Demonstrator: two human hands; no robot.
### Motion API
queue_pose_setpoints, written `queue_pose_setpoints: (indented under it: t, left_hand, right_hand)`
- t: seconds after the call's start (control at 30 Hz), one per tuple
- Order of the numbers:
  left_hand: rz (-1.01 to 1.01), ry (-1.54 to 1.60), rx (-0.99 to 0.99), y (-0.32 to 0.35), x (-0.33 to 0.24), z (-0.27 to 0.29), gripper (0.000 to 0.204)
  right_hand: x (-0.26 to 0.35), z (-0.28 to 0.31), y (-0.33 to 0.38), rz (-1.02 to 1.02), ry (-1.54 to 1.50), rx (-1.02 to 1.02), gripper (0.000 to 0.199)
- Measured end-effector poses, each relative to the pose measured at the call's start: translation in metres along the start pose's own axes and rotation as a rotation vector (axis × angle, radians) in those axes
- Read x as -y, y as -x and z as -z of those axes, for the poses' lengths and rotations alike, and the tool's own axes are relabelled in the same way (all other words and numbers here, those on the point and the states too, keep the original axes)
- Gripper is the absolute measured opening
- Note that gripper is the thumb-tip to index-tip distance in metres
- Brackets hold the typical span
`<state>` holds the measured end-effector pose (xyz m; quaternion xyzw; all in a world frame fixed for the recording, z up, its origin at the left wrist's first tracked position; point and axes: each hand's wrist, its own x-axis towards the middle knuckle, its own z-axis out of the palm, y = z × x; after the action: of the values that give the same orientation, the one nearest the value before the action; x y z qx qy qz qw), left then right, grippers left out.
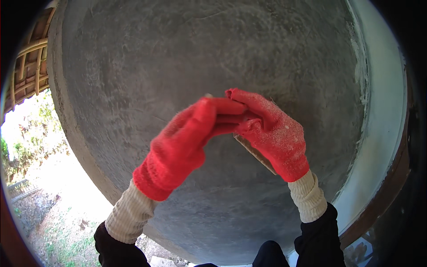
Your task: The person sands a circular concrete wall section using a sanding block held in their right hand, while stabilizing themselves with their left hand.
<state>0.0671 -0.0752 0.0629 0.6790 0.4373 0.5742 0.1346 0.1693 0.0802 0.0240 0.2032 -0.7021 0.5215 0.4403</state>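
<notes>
My left hand (180, 144), in a red glove over a cream knitted cuff, reaches up from the lower left. Its fingers are bent and pressed together, and they touch the fingers of my right hand (273, 131). That hand wears a matching red glove, dusted with pale grit, its fingers curled. From under it sticks the thin straight edge of a flat, board-like piece (254, 153); most of this is hidden behind the glove. A tiny pale bit (208, 95) shows above the left knuckles, too small to name. Both hands are in front of a grey plastered wall (200, 53).
A pale painted strip (382, 133) with a rough white seam borders the wall on the right. Left of the wall's edge lies bright outdoor ground (71, 213) with plants, under a bamboo-framed roof (31, 58). My dark-clothed knee (270, 254) shows at the bottom.
</notes>
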Motion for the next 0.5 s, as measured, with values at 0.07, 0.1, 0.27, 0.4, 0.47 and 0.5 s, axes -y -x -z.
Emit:
queue_pose_setpoints:
  t: [0.07,0.1,0.27,0.4,0.47,0.5]
  left_hand:
    - [0.039,-0.088,-0.005,0.000,0.000,-0.003,0.056]
    - [0.042,-0.085,0.014,0.001,0.002,-0.002,0.055]
    - [0.135,-0.035,-0.028,0.005,0.005,-0.017,0.052]
    - [0.197,0.005,0.032,0.013,0.011,-0.017,0.055]
    - [0.193,0.038,0.048,0.017,0.009,-0.018,0.058]
    - [0.212,0.018,0.069,0.020,0.006,-0.018,0.061]
  right_hand:
    - [-0.001,-0.001,0.003,-0.025,-0.041,-0.037,0.038]
    - [-0.002,-0.002,0.004,0.053,0.083,-0.092,0.035]
    - [-0.015,-0.004,0.001,0.144,0.083,-0.202,0.026]
    - [-0.020,0.001,0.002,0.094,-0.133,-0.130,0.021]
    - [-0.018,-0.001,0.002,0.016,-0.174,-0.141,0.019]
    - [-0.013,-0.002,0.003,0.003,-0.190,-0.166,0.018]
